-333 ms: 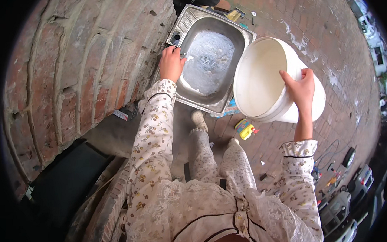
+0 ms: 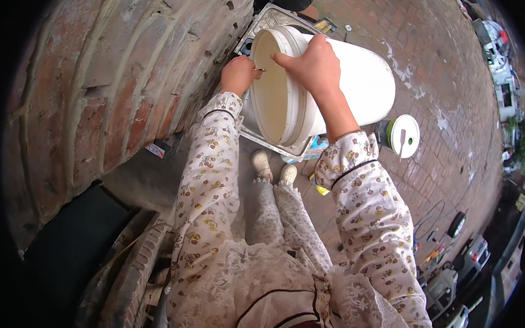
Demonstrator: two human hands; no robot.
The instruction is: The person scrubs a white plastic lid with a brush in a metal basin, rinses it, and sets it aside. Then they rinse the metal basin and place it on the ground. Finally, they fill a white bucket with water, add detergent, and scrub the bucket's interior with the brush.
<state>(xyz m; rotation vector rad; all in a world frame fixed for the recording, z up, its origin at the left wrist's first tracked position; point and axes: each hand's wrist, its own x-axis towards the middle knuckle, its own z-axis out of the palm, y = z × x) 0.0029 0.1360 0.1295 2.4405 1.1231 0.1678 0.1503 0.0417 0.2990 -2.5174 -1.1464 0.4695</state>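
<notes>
My right hand [image 2: 319, 65] grips the rim of a large white bucket [image 2: 358, 80]. The bucket lies on its side over the metal sink [image 2: 271, 15], its mouth facing left, and hides most of the basin. At the left side of that mouth is my left hand [image 2: 238, 76], with fingers closed in a pinch. A small thin object [image 2: 260, 69] sticks out from its fingertips, too small to name.
A brick wall [image 2: 115, 72] rises close on my left. On the brick paving to the right stands a small tub with a white lid [image 2: 404, 136]. A yellow bottle [image 2: 321, 188] is partly hidden by my right sleeve. Parked vehicles [image 2: 473, 258] are at far right.
My right hand has brought the bucket leftward from beside the sink to over it. The lidded tub has come into sight. My left hand has shifted slightly and stays closed.
</notes>
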